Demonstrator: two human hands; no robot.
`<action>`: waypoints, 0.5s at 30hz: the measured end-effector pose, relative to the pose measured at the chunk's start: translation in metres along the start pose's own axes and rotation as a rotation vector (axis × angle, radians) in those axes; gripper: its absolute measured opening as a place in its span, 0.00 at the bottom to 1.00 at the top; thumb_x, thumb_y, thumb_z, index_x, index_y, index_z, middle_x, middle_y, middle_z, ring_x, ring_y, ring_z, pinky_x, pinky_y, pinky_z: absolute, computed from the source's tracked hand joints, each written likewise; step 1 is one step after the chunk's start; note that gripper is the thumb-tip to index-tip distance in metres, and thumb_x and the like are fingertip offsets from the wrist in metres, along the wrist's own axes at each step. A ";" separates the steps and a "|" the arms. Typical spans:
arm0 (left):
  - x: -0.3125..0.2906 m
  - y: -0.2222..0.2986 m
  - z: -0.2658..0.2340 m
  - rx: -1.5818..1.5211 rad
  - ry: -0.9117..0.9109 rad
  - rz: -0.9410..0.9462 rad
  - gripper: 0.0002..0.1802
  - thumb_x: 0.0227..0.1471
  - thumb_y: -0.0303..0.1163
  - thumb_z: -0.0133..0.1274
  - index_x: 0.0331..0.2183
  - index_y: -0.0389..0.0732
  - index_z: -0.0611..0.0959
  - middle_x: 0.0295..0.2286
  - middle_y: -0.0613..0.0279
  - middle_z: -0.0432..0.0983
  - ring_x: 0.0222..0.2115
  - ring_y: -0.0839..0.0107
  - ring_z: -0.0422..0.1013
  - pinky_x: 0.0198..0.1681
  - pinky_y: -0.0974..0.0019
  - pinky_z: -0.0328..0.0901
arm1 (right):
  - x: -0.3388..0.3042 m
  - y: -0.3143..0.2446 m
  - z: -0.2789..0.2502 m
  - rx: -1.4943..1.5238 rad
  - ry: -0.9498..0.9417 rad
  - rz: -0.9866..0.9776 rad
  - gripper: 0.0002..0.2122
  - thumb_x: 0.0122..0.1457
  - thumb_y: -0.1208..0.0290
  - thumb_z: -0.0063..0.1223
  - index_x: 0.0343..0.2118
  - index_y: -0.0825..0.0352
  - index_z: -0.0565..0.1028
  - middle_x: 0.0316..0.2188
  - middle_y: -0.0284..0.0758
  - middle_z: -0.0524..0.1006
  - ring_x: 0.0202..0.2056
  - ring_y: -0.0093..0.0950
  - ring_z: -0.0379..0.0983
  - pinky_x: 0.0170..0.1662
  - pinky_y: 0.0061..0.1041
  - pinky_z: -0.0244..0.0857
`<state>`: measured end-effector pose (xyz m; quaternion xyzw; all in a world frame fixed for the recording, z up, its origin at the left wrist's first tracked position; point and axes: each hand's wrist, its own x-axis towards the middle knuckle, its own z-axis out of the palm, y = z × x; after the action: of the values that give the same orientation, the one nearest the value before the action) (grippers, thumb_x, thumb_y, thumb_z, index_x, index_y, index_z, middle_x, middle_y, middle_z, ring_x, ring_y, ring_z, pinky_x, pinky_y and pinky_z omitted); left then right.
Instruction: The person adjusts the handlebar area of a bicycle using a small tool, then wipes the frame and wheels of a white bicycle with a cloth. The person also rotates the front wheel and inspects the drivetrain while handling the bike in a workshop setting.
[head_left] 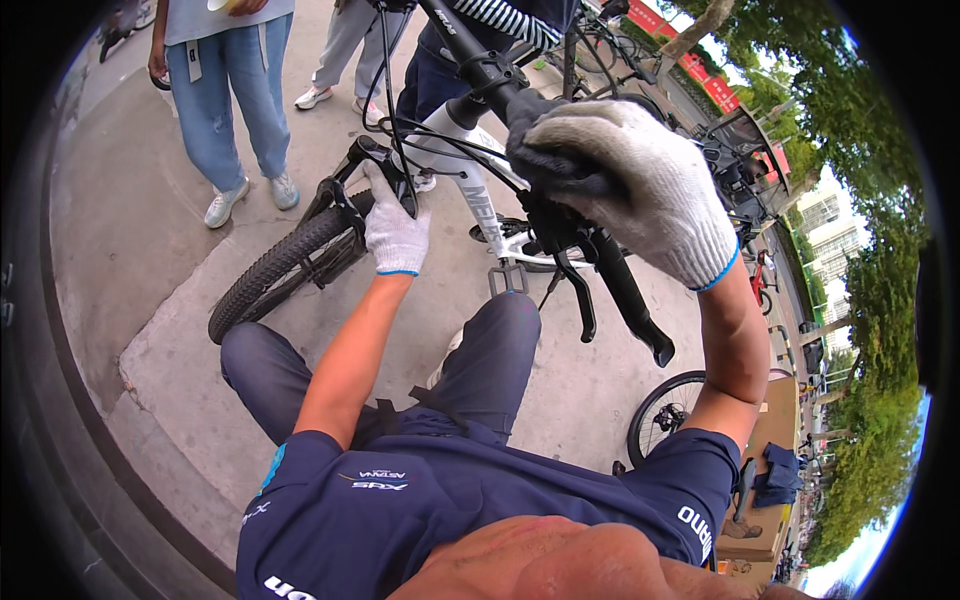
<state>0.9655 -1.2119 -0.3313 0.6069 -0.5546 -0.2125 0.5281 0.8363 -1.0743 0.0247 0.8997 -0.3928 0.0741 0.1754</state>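
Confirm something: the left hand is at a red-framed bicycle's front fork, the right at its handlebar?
Not quite: the bicycle frame is white, not red, as the head view shows. The left hand is indeed at the front fork, the right hand at the handlebar.

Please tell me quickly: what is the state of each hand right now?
Left hand: closed, holding the bike fork.
Right hand: closed over the handlebar.
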 end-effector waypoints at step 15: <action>-0.001 0.011 -0.010 -0.009 -0.065 -0.075 0.59 0.62 0.42 0.63 0.78 0.42 0.42 0.40 0.31 0.85 0.39 0.34 0.82 0.45 0.41 0.75 | -0.078 0.045 0.061 1.009 -0.281 0.694 0.31 0.70 0.59 0.57 0.69 0.76 0.69 0.60 0.48 0.79 0.61 0.33 0.74 0.68 0.33 0.64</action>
<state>0.9692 -1.2054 -0.3184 0.6178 -0.5473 -0.2541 0.5041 0.7498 -1.0721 -0.0417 0.6928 -0.5980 0.1841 -0.3585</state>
